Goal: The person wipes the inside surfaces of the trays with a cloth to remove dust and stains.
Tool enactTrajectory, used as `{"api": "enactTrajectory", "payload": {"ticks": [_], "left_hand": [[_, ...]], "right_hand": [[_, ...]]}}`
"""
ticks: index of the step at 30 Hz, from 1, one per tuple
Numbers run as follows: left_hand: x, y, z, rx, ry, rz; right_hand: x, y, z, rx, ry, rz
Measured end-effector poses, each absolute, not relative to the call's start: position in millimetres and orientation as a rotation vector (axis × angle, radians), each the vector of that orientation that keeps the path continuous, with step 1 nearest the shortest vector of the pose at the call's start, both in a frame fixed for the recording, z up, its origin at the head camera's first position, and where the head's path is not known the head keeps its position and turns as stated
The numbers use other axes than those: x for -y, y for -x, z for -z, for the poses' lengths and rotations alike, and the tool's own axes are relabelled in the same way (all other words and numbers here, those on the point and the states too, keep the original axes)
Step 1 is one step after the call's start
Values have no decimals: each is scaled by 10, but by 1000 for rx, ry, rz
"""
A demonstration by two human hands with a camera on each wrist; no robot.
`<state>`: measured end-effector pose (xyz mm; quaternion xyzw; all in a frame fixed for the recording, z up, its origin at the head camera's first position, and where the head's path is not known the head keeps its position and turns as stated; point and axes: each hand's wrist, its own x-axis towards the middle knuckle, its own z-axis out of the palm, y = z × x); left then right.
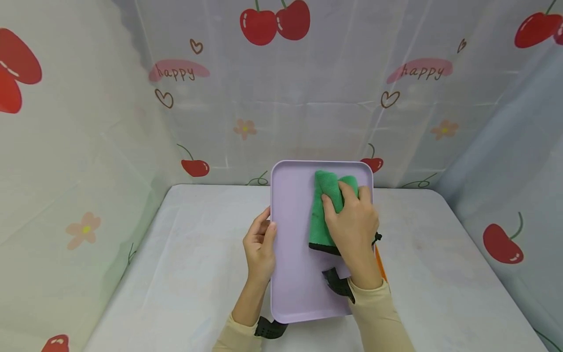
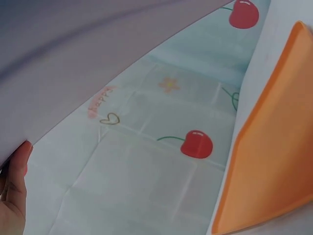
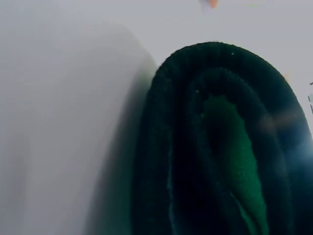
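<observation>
Head view: green cloth (image 1: pixel 323 220) inside purple tray (image 1: pixel 291 244).

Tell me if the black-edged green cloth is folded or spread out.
Folded: the black-edged green cloth, gripped by the right hand, shows looped layers in the right wrist view.

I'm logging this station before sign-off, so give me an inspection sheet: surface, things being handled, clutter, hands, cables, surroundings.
Surface: white table.
Job's things: purple tray, held at its left edge; green cloth, folded, against the tray's face.
Clutter: orange item, mostly hidden in the head view.
Hands: left hand holds the tray; right hand grips the cloth.
Cables: nothing seen.
Surroundings: pale curtain printed with cherries, hearts, flowers and "happy".
</observation>
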<state>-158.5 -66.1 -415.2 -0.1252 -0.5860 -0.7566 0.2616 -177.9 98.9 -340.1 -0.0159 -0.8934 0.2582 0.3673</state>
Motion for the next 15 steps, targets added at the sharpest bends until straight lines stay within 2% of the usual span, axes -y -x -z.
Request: {"api": "enactTrajectory", "payload": {"ticks": [15], "left_hand": [[651,1607,4183,1602,333,2016]], "right_hand": [[-564,1709,3419,2256,-166,-593]]}}
